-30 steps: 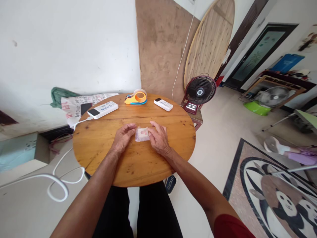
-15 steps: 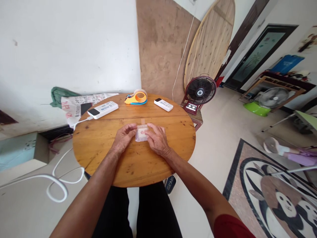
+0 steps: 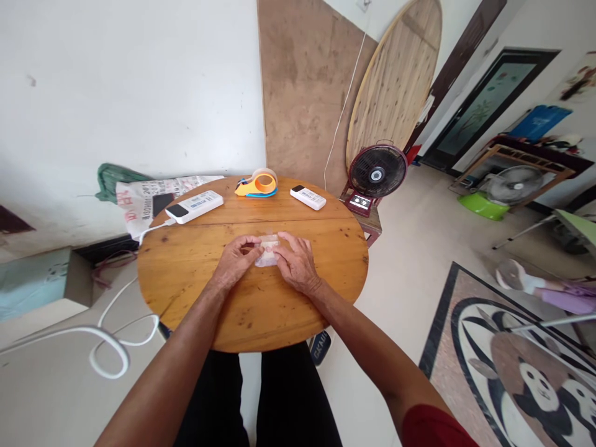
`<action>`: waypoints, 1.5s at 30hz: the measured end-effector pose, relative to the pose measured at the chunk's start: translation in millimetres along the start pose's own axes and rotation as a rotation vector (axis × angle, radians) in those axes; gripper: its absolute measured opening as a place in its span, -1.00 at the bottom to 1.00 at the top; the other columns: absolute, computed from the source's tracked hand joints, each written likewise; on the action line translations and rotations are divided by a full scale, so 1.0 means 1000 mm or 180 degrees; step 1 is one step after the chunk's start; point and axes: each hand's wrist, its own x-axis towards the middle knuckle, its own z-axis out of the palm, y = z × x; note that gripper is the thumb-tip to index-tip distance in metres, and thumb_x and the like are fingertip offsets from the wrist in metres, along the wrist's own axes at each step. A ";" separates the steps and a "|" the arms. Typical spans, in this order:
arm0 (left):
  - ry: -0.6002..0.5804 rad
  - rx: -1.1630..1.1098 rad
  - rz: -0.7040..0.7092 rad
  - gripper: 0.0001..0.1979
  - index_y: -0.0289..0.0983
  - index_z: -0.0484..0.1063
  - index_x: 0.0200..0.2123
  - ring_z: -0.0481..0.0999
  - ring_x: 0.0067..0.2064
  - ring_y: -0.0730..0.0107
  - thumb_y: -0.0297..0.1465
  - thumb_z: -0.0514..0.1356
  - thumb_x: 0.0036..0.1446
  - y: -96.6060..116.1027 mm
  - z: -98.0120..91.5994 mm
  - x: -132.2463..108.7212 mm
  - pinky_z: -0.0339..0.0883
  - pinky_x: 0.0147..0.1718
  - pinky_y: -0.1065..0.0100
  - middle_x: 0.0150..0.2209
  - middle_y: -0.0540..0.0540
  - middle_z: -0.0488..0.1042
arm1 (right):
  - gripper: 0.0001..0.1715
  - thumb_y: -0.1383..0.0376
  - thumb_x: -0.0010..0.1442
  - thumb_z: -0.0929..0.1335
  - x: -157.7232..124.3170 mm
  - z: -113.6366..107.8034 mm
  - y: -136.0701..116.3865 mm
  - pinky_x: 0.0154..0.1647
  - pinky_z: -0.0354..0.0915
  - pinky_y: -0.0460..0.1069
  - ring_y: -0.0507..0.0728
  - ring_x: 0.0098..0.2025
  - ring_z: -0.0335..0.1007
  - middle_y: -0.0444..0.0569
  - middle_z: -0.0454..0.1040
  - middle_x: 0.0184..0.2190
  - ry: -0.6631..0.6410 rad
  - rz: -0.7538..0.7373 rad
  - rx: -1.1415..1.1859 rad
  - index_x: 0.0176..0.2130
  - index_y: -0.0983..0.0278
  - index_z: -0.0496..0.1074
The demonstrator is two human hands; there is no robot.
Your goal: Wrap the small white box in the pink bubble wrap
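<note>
A small, flat, whitish packet (image 3: 266, 257) in what looks like clear bubble wrap lies on the wooden table between my hands. My left hand (image 3: 235, 259) is closed at its left edge, with thumb and index finger at the upper left corner. On the opposite side, my right hand (image 3: 298, 264) grips the packet, its thumb over the face and index finger at the top corner. A faint piece of clear tape shows along the top edge. Part of the packet is covered by my fingers.
Toward the back of the round table (image 3: 186, 292) stand an orange and blue tape dispenser (image 3: 257, 185), a white device (image 3: 195, 206) with a cable plugged in, and a smaller white device (image 3: 308, 197). A dark fan (image 3: 377, 174) stands past the right edge.
The strip of clear tape that stuck out beyond the packet's top edge now shows much shorter. My left thumb and fingers have shifted slightly right onto the packet; my right hand has barely moved.
</note>
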 end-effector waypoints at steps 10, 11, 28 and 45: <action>-0.0076 0.0135 0.0092 -0.54 -0.25 0.37 -0.35 0.37 -0.47 0.45 -0.07 0.37 -0.23 0.005 0.006 -0.002 0.26 -0.48 0.39 -0.44 0.01 0.42 | -0.74 0.28 0.24 0.28 0.006 0.004 0.008 0.17 0.13 0.10 0.17 0.11 0.32 0.05 0.36 0.14 0.0419 0.0393 0.0814 -0.14 0.21 0.52; -0.0090 0.0131 0.0102 -0.54 -0.25 0.37 -0.36 0.38 -0.46 0.45 -0.07 0.36 -0.23 0.006 0.006 -0.002 0.27 -0.48 0.39 -0.44 0.01 0.41 | -0.74 0.28 0.23 0.28 0.009 0.004 0.012 0.17 0.14 0.10 0.17 0.12 0.32 0.05 0.37 0.13 0.0472 0.0524 0.0952 -0.13 0.21 0.52; -0.0088 0.0124 -0.0073 -0.52 -0.23 0.36 -0.37 0.40 -0.47 0.41 -0.05 0.40 -0.28 0.010 0.007 -0.002 0.26 -0.47 0.37 -0.45 0.02 0.43 | -0.68 0.21 -0.06 0.43 0.081 0.045 0.044 -0.20 0.32 -0.03 0.08 -0.27 0.43 -0.05 0.54 -0.31 -0.0480 0.2014 0.2796 -0.26 0.31 0.49; -0.0026 0.0190 -0.0087 -0.50 -0.26 0.41 -0.36 0.42 -0.41 0.40 -0.03 0.40 -0.27 0.010 0.007 -0.001 0.29 -0.43 0.37 -0.39 -0.01 0.43 | -0.90 0.28 -0.05 0.42 0.073 0.008 0.030 -0.19 0.28 -0.06 0.05 -0.31 0.38 -0.12 0.50 -0.41 -0.0619 0.1209 0.3066 -0.48 0.29 0.54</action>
